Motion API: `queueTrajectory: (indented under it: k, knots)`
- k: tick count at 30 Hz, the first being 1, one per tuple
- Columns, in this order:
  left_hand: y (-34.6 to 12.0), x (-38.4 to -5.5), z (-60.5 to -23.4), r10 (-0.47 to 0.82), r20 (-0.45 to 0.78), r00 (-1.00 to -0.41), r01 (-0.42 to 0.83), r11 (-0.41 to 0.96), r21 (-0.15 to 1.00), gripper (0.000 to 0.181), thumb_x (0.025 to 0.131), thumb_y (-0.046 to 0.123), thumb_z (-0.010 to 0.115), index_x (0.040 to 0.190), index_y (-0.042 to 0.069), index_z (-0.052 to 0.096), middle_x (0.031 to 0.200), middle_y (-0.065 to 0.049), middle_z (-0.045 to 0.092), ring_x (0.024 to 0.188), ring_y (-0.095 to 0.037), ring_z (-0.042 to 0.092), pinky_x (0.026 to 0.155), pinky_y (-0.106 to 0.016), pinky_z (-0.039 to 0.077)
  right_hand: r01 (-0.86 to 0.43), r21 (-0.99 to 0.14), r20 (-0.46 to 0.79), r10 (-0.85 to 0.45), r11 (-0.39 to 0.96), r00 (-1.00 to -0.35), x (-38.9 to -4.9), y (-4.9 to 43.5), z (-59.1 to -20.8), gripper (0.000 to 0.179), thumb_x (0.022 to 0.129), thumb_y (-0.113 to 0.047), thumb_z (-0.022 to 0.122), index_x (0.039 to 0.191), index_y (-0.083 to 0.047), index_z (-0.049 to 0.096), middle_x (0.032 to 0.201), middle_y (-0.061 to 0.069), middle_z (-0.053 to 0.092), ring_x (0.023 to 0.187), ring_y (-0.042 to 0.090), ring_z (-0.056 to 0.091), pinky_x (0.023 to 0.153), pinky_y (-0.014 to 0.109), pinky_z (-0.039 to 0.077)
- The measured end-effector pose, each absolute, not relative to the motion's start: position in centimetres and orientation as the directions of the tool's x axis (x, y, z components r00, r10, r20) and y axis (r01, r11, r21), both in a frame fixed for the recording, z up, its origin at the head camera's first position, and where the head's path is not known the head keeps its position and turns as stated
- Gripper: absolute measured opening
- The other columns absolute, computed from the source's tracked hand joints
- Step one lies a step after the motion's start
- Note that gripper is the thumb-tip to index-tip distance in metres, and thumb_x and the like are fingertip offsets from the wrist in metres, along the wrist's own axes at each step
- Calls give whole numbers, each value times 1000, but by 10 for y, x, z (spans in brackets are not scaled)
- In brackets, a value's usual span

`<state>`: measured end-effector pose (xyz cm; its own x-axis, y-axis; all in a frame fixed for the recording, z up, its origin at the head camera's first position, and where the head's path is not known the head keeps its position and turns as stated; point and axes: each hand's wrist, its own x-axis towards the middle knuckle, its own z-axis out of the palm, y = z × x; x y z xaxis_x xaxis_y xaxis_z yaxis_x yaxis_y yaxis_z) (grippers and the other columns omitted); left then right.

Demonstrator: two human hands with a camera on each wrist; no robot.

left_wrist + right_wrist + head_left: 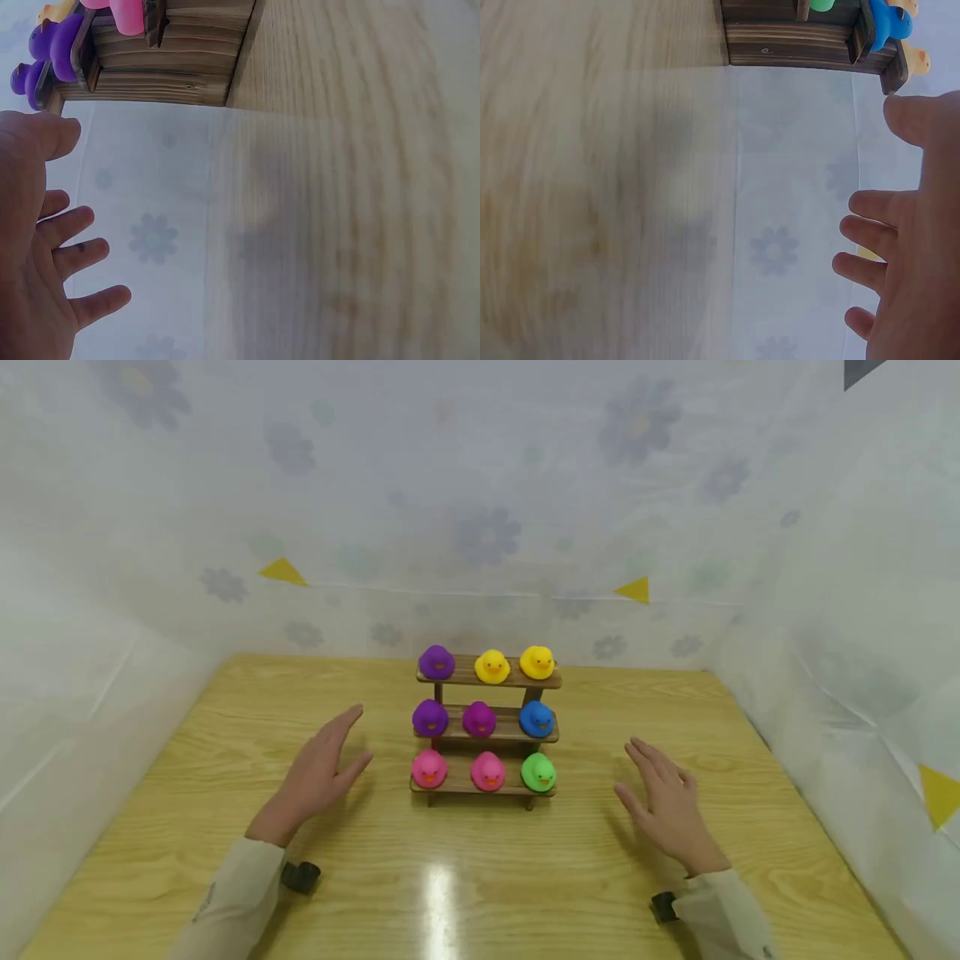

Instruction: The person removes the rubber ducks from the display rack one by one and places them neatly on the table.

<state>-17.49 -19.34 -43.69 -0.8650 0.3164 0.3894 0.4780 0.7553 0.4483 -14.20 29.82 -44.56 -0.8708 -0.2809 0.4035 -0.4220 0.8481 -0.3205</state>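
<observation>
A dark wooden three-step rack (457,787) holds several rubber ducks in three rows. On the top step sit a purple duck (437,662) and two yellow ducks (492,667). The middle step bears a purple duck (430,718), a magenta duck (479,719) and a blue duck (537,719). Two pink ducks (488,772) and a green duck (538,772) stand on the bottom step. My left hand (318,777) is held above the table left of the rack, fingers extended, holding nothing. To the rack's right, my right hand (666,803) hovers likewise, fingers spread and grasping nothing.
The light wooden table (360,893) reaches back to a pale curtain (390,460) printed with flowers, which also hangs along both sides. Yellow triangles (283,572) decorate the curtain. A dark camera (302,877) is strapped at the left wrist, another (663,907) at the right.
</observation>
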Motion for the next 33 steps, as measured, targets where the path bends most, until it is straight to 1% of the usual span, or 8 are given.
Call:
queueTrajectory:
  k: [3, 5, 10, 12, 17, 23, 27, 33]
  knots:
    - [-188, -181, -434, 288, 376, -881, 455, 734, 504, 63, 97, 19, 58, 149, 0, 28, 149, -23, 36, 135, -42, 36, 107, -57, 30, -438, -341, 414, -286, 831, -864, -143, 296, -445, 57, 95, -26, 58, 143, -1, 39, 147, 20, 39, 131, 43, 34, 93, 66, 22]
    - [-186, -185, -434, 267, 374, -888, 447, 696, 563, 61, 98, 20, 55, 149, 1, 28, 149, -22, 36, 135, -41, 35, 106, -58, 30, -448, -350, 420, -290, 823, -860, -144, 292, -446, 56, 95, -25, 58, 142, 0, 41, 146, 20, 40, 130, 42, 36, 93, 66, 22]
    - [-173, -197, -432, 226, 369, -902, 432, 496, 753, 54, 102, 20, 47, 149, 4, 26, 149, -17, 37, 135, -37, 35, 104, -58, 32, -458, -358, 420, -298, 814, -857, -144, 282, -444, 53, 95, -24, 59, 140, -1, 44, 140, 19, 46, 126, 39, 39, 90, 62, 25]
    - [-168, -202, -430, 205, 363, -909, 417, 427, 802, 52, 103, 19, 45, 149, 5, 26, 148, -16, 38, 135, -36, 36, 103, -57, 33, -462, -361, 421, -300, 810, -856, -143, 279, -444, 52, 95, -24, 60, 140, -2, 44, 139, 18, 47, 126, 39, 40, 89, 62, 26]
    - [-159, -211, -420, 188, 343, -920, 390, 368, 844, 51, 102, 18, 47, 148, 6, 28, 147, -16, 40, 134, -35, 38, 104, -55, 34, -500, -375, 452, -317, 780, -834, -144, 271, -445, 51, 93, -21, 62, 138, -3, 46, 136, 19, 49, 125, 38, 41, 90, 65, 27]
    - [-149, -211, -396, 186, 299, -936, 347, 338, 875, 55, 100, 8, 48, 148, -3, 23, 148, -24, 36, 134, -41, 36, 104, -56, 34, -587, -407, 495, -371, 700, -785, -143, 260, -446, 52, 88, -12, 66, 136, -3, 49, 134, 17, 52, 124, 37, 44, 96, 64, 29]
    - [-137, -211, -382, 195, 271, -943, 320, 291, 902, 56, 100, 8, 49, 147, -6, 22, 148, -25, 35, 135, -42, 34, 105, -55, 33, -609, -391, 509, -389, 690, -767, -143, 254, -447, 54, 86, -13, 69, 136, -5, 50, 133, 14, 53, 123, 35, 46, 96, 60, 33]
    - [-128, -230, -396, 202, 279, -939, 322, 228, 919, 61, 98, 12, 56, 149, 2, 25, 150, -20, 36, 135, -37, 37, 106, -55, 33, -640, -353, 520, -425, 683, -741, -145, 246, -448, 57, 84, -14, 72, 134, 1, 50, 131, 14, 53, 120, 33, 48, 94, 53, 39]
